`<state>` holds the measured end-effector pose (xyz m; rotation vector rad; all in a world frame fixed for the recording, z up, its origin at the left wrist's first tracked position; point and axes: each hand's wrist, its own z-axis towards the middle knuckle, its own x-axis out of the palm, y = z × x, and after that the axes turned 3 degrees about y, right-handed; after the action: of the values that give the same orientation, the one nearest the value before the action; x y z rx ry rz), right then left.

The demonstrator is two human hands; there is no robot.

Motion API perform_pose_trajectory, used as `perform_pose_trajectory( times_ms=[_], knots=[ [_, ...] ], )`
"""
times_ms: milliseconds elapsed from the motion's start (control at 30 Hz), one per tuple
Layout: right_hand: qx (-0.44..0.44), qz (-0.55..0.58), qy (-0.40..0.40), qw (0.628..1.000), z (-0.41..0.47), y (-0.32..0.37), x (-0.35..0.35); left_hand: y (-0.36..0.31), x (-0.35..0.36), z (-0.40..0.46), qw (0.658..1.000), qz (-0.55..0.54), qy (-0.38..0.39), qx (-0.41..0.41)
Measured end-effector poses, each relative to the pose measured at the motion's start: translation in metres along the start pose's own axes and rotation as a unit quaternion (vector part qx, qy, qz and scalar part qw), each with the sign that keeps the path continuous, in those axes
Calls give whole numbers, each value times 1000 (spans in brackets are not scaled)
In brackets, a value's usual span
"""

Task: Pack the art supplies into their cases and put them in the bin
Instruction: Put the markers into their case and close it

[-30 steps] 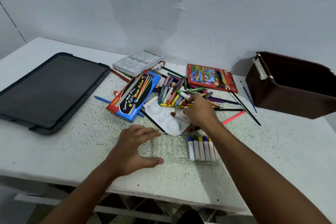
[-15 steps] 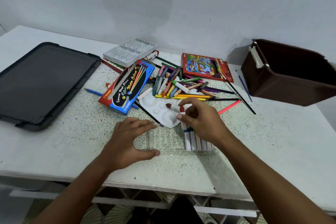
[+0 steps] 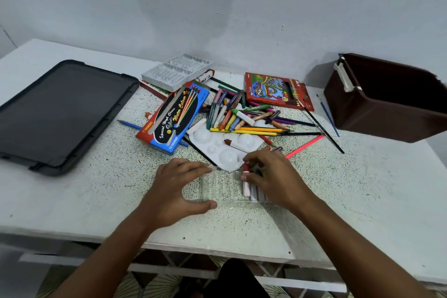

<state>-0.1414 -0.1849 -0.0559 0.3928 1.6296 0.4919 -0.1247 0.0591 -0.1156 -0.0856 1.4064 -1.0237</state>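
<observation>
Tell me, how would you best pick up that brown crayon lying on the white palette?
Pinch the brown crayon across its white-wrapped middle, fingers coming from above. It lies flat and free on the white palette, both long sides clear, with no neighbours crowding it.

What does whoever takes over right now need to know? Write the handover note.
Left hand: steadies the clear crayon tray at its left end, fingers spread.
Right hand: pinches a red crayon, setting it in beside the crayons already at the tray's right end.
Loose crayons and pencils lie piled behind the white palette; a brown crayon lies on it.
Brown bin far right; I see nothing in it.
Done: a few crayons trayed. Left: all the rest.
</observation>
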Motion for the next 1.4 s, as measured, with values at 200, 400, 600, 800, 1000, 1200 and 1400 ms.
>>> perform_pose_trajectory(
  times_ms=[200, 400, 600, 800, 1000, 1200, 1400],
  knots=[
    [-27, -23, 13, 999, -5, 0, 2, 0, 0, 0, 1000, 2, 3, 0],
    [-35, -36, 29, 998, -2, -3, 1, 0, -1, 1, 1000, -1, -3, 5],
    [-29, 10, 0, 1000, 18, 3, -9, 3, -3, 1, 1000, -20, 12, -6],
    [-28, -79, -2, 996, 58, 7, -3, 4, -5, 2, 999, -33, 8, -2],
    [-20, -145, 9, 989, 74, 13, 7, 6, -5, 2, 999, -41, 6, 2],
    [-31, -118, 23, 992, 74, 14, 1, 7, -3, 3, 999, -44, -1, 6],
    [-31, 69, -20, 997, 52, 21, -20, 7, 0, 4, 999, -37, -19, 19]
  ],
)
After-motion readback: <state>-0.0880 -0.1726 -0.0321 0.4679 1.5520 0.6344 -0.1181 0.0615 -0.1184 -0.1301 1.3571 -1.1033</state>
